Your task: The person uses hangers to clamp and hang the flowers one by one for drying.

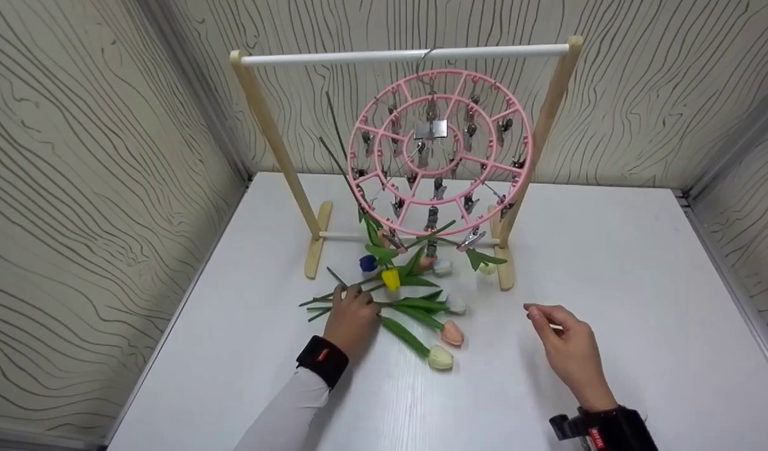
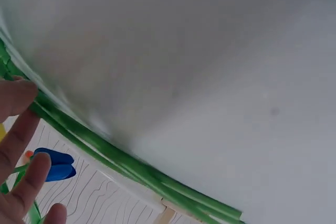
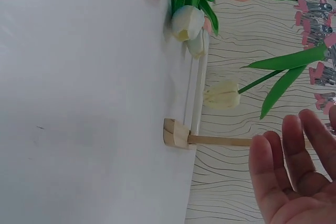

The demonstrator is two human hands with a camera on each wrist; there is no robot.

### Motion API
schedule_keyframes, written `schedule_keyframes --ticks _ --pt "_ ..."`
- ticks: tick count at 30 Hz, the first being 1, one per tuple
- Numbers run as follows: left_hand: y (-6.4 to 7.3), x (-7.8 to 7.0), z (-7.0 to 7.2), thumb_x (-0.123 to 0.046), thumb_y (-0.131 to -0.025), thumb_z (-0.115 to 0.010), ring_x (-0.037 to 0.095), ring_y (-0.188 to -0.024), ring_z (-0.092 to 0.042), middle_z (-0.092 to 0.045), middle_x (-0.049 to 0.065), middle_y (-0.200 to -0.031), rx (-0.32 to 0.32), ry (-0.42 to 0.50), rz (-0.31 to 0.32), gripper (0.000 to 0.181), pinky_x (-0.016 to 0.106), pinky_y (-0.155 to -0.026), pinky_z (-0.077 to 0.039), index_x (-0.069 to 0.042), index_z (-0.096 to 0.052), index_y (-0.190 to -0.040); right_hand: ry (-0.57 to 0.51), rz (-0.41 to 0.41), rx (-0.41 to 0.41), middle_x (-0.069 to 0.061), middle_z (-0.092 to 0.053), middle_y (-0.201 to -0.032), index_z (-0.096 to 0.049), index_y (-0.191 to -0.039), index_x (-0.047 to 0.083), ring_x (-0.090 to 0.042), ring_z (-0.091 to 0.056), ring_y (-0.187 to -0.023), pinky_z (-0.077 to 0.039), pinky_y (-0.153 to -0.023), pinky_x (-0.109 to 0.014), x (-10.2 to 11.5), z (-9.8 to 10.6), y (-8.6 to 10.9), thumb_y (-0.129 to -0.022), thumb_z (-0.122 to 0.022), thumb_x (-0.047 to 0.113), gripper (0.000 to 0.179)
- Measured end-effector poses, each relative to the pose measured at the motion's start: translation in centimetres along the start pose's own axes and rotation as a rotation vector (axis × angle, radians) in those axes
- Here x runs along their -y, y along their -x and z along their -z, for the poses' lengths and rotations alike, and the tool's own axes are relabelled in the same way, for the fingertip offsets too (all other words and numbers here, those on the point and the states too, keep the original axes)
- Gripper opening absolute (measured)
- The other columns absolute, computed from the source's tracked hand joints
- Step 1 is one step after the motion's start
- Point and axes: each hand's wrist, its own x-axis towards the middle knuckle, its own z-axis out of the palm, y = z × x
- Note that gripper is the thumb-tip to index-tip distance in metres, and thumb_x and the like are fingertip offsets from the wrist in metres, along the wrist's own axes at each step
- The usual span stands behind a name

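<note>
My left hand (image 1: 352, 316) reaches down over a bunch of artificial tulips on the table. Thumb and index finger pinch the green stems (image 2: 126, 161) in the left wrist view. Beyond that hand the blooms point right: a cream tulip (image 1: 441, 357), a peach tulip (image 1: 451, 333) and a pale blue-white one (image 1: 457, 305). My right hand (image 1: 572, 351) hovers over the table's right side, fingers loosely bent and holding nothing. Nearest to it, a pale yellow tulip (image 3: 222, 94) hangs head down from the pink round clip hanger (image 1: 527, 141). A yellow tulip (image 1: 390, 279) and a blue tulip (image 1: 367, 263) also hang there.
A wooden stand (image 1: 274, 141) with a white top bar (image 1: 334, 57) carries the hanger. Several metal clips (image 1: 472, 238) dangle from its rings. The stand's feet (image 1: 505, 268) rest on the white table (image 1: 233, 269), with patterned walls (image 1: 96, 156) behind and beside.
</note>
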Motion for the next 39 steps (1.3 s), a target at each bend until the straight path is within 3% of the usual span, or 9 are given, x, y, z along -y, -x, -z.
schedule_keyframes --ticks 4,9,14,21,26,32,35,39 --pt "-0.2 -0.1 1.7 -0.009 -0.075 -0.076 0.019 -0.089 -0.063 -0.071 -0.005 -0.081 -0.040 0.049 -0.014 0.014 0.051 -0.092 -0.049 -0.022 -0.075 -0.076 0.014 0.048 -0.002 0.001 -0.073 -0.101 -0.074 -0.107 0.012 0.013 -0.058 -0.090 -0.047 -0.075 -0.005 1.0 -0.1 0.4 -0.097 -0.061 0.024 0.020" --pt "-1.1 -1.1 5.0 -0.005 -0.078 -0.074 0.016 -0.083 -0.064 -0.070 -0.005 -0.083 -0.062 0.118 -0.048 0.016 0.043 -0.088 -0.051 -0.021 -0.075 -0.082 -0.010 0.151 0.008 0.006 -0.071 -0.093 -0.075 -0.102 0.012 0.006 -0.060 -0.086 -0.047 -0.075 -0.005 2.7 -0.4 1.1 -0.094 -0.066 0.015 0.012" --pt "-2.7 -2.8 8.1 -0.005 -0.081 -0.073 0.014 -0.083 -0.065 -0.071 -0.005 -0.087 -0.097 0.163 -0.101 0.016 0.038 -0.082 -0.053 -0.019 -0.076 -0.089 0.028 0.301 0.026 0.010 -0.069 -0.090 -0.076 -0.099 0.015 0.000 -0.063 -0.085 -0.045 -0.076 -0.005 4.7 -0.9 1.8 -0.088 -0.072 0.010 0.013" --pt "-4.6 -5.6 11.4 -0.008 -0.082 -0.077 0.012 -0.084 -0.065 -0.073 -0.007 -0.088 -0.158 0.174 -0.158 0.014 0.036 -0.087 -0.052 -0.019 -0.076 -0.092 0.166 0.529 -0.001 0.010 -0.067 -0.095 -0.076 -0.099 0.015 -0.009 -0.060 -0.094 -0.042 -0.082 -0.008 6.9 -1.5 2.9 -0.074 -0.084 0.008 0.027" --pt "-5.5 -7.2 12.7 -0.011 -0.083 -0.077 0.011 -0.083 -0.065 -0.073 -0.007 -0.088 -0.189 0.167 -0.190 0.013 0.035 -0.087 -0.052 -0.020 -0.077 -0.092 0.231 0.607 0.007 0.008 -0.066 -0.095 -0.076 -0.099 0.014 -0.006 -0.059 -0.092 -0.044 -0.076 -0.009 7.5 -1.8 3.2 -0.070 -0.088 0.015 0.031" --pt "-6.5 -8.7 13.4 -0.015 -0.085 -0.076 0.010 -0.082 -0.065 -0.073 -0.008 -0.088 -0.159 0.172 -0.208 0.011 0.036 -0.089 -0.053 -0.021 -0.077 -0.095 0.275 0.627 0.007 0.009 -0.066 -0.088 -0.077 -0.095 0.013 -0.002 -0.058 -0.080 -0.044 -0.067 -0.010 7.7 -2.1 3.1 -0.069 -0.088 0.011 0.029" --pt "-6.8 -9.1 13.7 -0.015 -0.086 -0.075 0.012 -0.092 -0.064 -0.073 -0.008 -0.095 -0.157 0.196 -0.203 0.016 0.036 -0.095 -0.052 -0.021 -0.076 -0.101 0.268 0.637 -0.015 0.010 -0.065 -0.084 -0.076 -0.091 0.014 0.000 -0.057 -0.075 -0.044 -0.064 -0.010 7.6 -2.0 3.0 -0.068 -0.088 0.005 0.028" --pt "-6.6 -9.4 13.9 -0.021 -0.088 -0.073 0.015 -0.102 -0.061 -0.071 -0.006 -0.100 -0.258 0.288 -0.205 0.018 0.030 -0.096 -0.050 -0.022 -0.073 -0.107 0.234 0.611 -0.037 0.011 -0.066 -0.084 -0.075 -0.091 0.014 0.000 -0.059 -0.076 -0.046 -0.064 -0.007 7.2 -1.4 2.7 -0.068 -0.087 0.001 0.029"
